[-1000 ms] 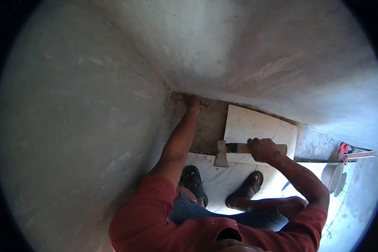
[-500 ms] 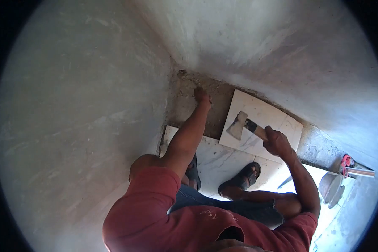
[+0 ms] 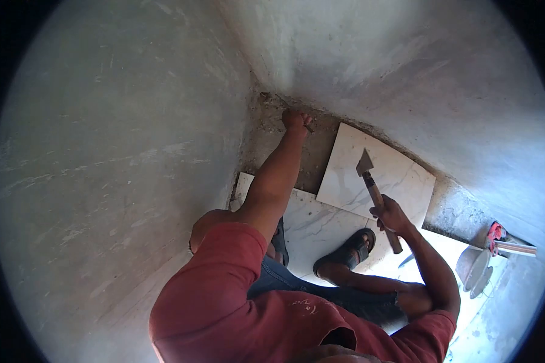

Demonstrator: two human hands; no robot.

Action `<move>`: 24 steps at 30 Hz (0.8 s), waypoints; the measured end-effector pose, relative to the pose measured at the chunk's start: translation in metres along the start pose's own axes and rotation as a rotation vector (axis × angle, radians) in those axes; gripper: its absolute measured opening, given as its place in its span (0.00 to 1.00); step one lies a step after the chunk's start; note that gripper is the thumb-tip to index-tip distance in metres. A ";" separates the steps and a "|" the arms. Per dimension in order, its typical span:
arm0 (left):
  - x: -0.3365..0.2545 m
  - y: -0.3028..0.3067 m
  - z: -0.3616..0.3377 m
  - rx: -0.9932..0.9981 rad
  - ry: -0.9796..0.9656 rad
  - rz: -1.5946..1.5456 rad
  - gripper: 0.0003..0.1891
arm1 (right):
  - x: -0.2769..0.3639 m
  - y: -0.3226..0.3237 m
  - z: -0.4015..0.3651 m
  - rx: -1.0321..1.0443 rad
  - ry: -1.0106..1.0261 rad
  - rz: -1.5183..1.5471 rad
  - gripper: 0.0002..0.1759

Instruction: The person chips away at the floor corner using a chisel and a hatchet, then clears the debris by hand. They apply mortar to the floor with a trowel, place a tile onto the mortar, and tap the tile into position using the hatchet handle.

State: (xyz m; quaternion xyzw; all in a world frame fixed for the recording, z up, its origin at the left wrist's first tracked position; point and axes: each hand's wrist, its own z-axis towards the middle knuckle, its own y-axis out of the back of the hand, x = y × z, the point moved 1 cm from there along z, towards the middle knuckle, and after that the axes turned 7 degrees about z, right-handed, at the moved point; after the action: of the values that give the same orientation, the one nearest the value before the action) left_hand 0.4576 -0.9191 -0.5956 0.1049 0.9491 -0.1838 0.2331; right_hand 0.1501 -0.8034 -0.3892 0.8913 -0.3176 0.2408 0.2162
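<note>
My left hand is stretched far forward into the corner, its fingers closed round a thin, dark metal chisel. One end of it sticks out on the right of the fist; the working end is hard to make out near the wall's foot. Below the fist lies bare, rough floor. My right hand grips a hatchet by its wooden handle, over the pale tiles. The hatchet's grey head points up and away, and the handle's butt shows below my fist.
A loose marbled tile lies skewed over laid tiles. Plastered walls meet at the corner. My sandalled foot stands on the tiles. At right are round pans and a red item.
The hatchet has swung upright, its head turning and moving right, with the handle's butt now showing. My left fist has shifted slightly up towards the wall, and the chisel's end shows more clearly.
</note>
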 end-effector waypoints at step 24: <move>0.034 0.044 0.107 0.107 -0.504 0.763 0.11 | 0.056 -0.181 0.120 -0.263 0.107 1.415 0.11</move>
State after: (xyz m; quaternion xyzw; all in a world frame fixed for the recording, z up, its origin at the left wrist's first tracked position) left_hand 0.4837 -0.9180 -0.7136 0.4109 0.7455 -0.1533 0.5019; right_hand 0.3444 -0.7668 -0.4943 0.4257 -0.8341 0.3263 0.1291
